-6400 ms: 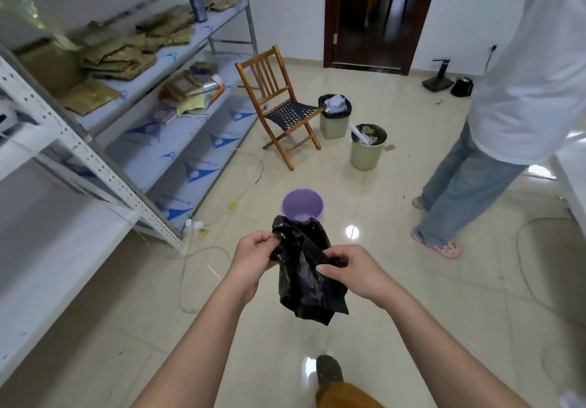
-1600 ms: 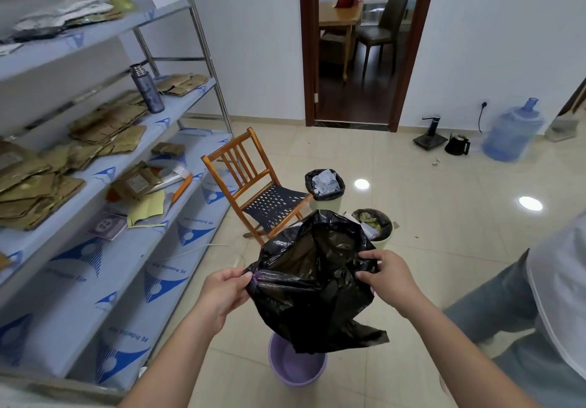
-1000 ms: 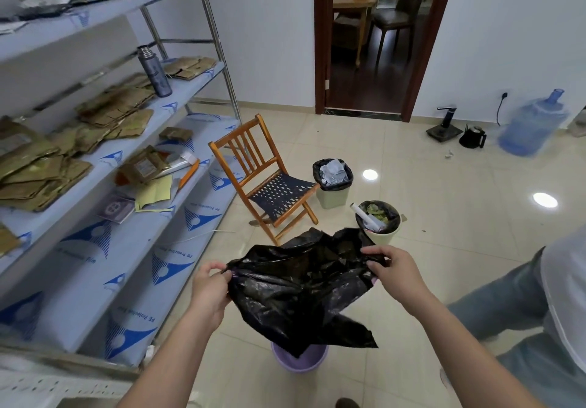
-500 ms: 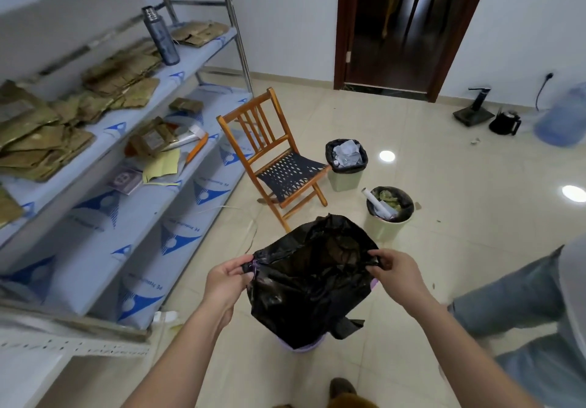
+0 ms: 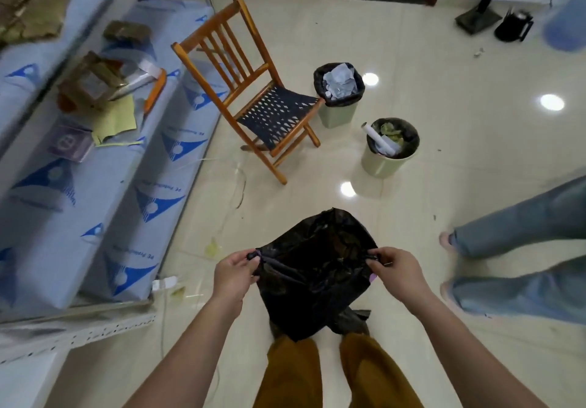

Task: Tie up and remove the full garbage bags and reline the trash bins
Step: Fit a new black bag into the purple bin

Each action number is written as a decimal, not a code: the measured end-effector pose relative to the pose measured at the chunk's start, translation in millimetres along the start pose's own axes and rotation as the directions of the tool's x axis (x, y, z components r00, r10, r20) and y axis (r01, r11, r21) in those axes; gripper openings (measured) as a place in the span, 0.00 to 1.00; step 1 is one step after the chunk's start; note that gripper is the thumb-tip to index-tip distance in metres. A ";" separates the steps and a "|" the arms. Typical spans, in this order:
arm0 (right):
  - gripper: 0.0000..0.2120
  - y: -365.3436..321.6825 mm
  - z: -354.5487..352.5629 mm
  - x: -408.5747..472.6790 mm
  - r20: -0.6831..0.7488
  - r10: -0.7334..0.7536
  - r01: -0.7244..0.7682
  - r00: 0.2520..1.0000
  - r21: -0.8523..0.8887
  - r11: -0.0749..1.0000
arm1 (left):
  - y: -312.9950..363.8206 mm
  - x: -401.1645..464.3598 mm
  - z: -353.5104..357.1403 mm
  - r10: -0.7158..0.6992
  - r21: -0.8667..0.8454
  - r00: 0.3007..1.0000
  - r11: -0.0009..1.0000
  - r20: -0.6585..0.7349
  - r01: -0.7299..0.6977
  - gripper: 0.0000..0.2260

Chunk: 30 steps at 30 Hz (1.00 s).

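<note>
A fresh black garbage bag (image 5: 314,277) hangs in front of me with its mouth spread wide. My left hand (image 5: 234,271) pinches the left side of its rim and my right hand (image 5: 395,268) pinches the right side. The bag covers the purple bin below; only a sliver of purple shows at the bag's right edge. Two pale green bins stand further off on the floor: one (image 5: 338,110) beside the chair with a black liner full of white paper, the other (image 5: 385,162) with a black liner holding a paper roll and green scraps.
A wooden folding chair (image 5: 253,90) stands ahead on the left, next to a metal shelf rack (image 5: 104,166) with papers and packets. Another person's jeans-clad legs (image 5: 520,249) stand at the right. A kettle (image 5: 513,25) and a water jug (image 5: 564,30) sit far right.
My view has tilted down and my legs now show. The opened bag has come lower and hides the purple bin. Both hands keep their grip on the rim.
</note>
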State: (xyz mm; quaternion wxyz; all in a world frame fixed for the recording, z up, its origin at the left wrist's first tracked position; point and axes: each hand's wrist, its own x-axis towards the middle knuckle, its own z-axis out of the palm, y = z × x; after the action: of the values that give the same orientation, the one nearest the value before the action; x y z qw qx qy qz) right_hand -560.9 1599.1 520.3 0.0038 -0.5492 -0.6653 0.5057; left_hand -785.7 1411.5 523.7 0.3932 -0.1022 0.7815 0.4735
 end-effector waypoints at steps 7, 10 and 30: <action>0.09 37.1 73.6 18.7 0.018 0.200 -0.201 0.980 0.035 0.979 | -49.0 72.9 -6.8 -0.141 0.044 0.989 0.989 0.049 0.139 0.06; 0.09 52.5 100.6 29.2 0.024 0.257 -0.258 0.966 0.061 0.964 | -68.4 97.6 -4.9 -0.173 0.066 0.984 0.983 0.046 0.170 0.04; 0.07 178.9 214.2 203.2 0.049 0.232 -0.236 0.972 0.148 0.960 | -183.2 286.9 82.2 -0.144 -0.096 0.984 0.986 -0.109 0.134 0.03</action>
State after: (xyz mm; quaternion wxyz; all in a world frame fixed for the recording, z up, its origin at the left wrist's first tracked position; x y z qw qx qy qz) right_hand -631.5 1584.7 182.7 -0.0245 -0.6141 -0.5550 0.5606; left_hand -837.9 1442.7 178.9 0.3745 -0.2010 0.7722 0.4722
